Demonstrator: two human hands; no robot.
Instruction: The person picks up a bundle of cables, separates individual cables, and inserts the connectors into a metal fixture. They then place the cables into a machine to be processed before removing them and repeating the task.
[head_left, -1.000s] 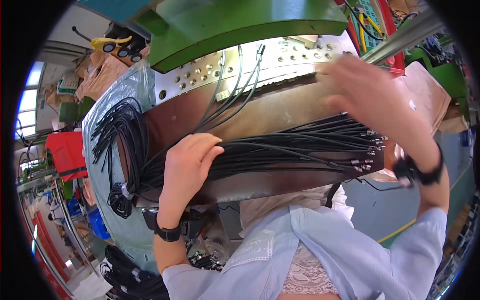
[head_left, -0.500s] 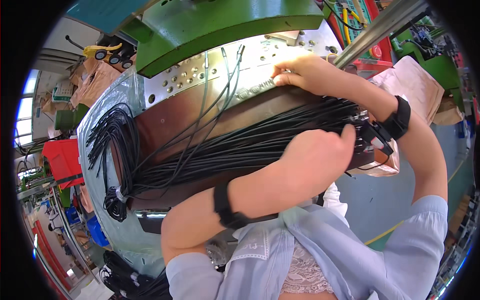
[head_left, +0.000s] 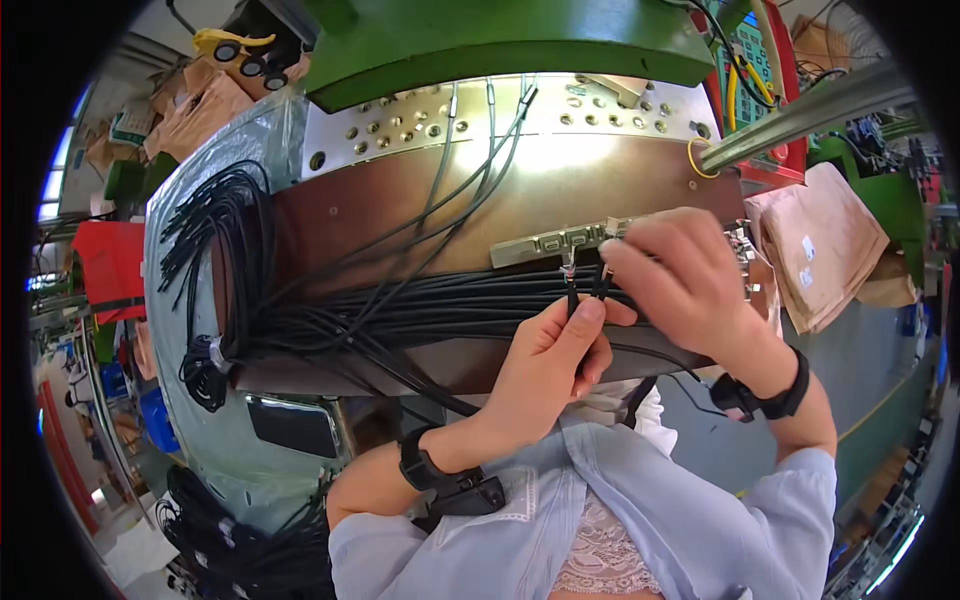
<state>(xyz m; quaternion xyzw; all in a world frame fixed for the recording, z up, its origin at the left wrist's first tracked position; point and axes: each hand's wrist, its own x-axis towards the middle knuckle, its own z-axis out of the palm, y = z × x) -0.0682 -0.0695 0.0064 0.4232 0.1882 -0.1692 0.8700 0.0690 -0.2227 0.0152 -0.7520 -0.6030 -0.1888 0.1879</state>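
My left hand [head_left: 560, 355] is closed around the ends of two black cables, thumb on top, just in front of the long cable bundle [head_left: 430, 300]. One cable's silver connector end [head_left: 569, 268] sticks up from the grip, and the other end rises beside it. Curled over that second end, my right hand [head_left: 690, 275] has thumb and finger pinched together; what lies between them is too small to make out. Behind both hands a slotted metal fixture bar [head_left: 520, 252] rests on the brown board [head_left: 370, 210], its right part hidden by my right hand.
A green machine body [head_left: 500, 50] overhangs a drilled metal plate [head_left: 380, 125] at the back. Several loose cables [head_left: 440, 190] cross the board. At the right, a metal rail [head_left: 810, 115] slants in above brown wrapping paper [head_left: 815, 250]. A dark phone-like slab [head_left: 292, 425] lies front left.
My left hand has come away from the bundle's right end with cables in its grip. The fixture bar lies nearer the bundle, and my right hand has moved from it to the cable ends.
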